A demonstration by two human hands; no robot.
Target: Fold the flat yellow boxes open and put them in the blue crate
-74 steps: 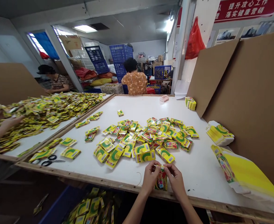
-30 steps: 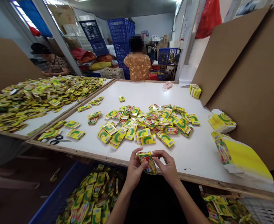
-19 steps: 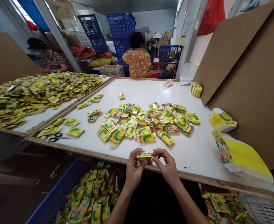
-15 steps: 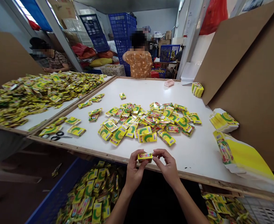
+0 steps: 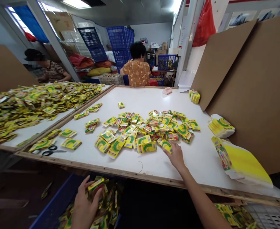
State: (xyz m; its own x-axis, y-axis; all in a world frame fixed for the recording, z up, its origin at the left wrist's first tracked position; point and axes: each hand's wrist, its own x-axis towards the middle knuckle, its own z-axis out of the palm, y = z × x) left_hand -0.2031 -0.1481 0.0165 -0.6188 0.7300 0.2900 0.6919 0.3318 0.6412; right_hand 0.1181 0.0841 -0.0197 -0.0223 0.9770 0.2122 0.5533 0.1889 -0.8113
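Note:
Over the blue crate (image 5: 49,203) below the table's front edge, my left hand (image 5: 85,202) has its thumb and fingers round a small yellow-green carton (image 5: 96,184). Many similar cartons lie in the crate under it. My right hand (image 5: 176,156) reaches onto the white table, its fingers closed at the near edge of another yellow-green carton (image 5: 165,145); the fingertips are partly hidden. That carton lies at the front of a loose pile of cartons (image 5: 144,127), some showing green curves and barcodes.
Scissors (image 5: 50,150) lie at the table's left front. Stacks of flat yellow cartons (image 5: 244,162) stand at the right by a cardboard panel (image 5: 254,79). A large carton heap (image 5: 35,105) covers the left table. Two people (image 5: 137,68) sit beyond.
My hands have parted. The left has moved down and left over the crate with the carton; the right has moved forward to a carton in the pile. The view has shifted slightly.

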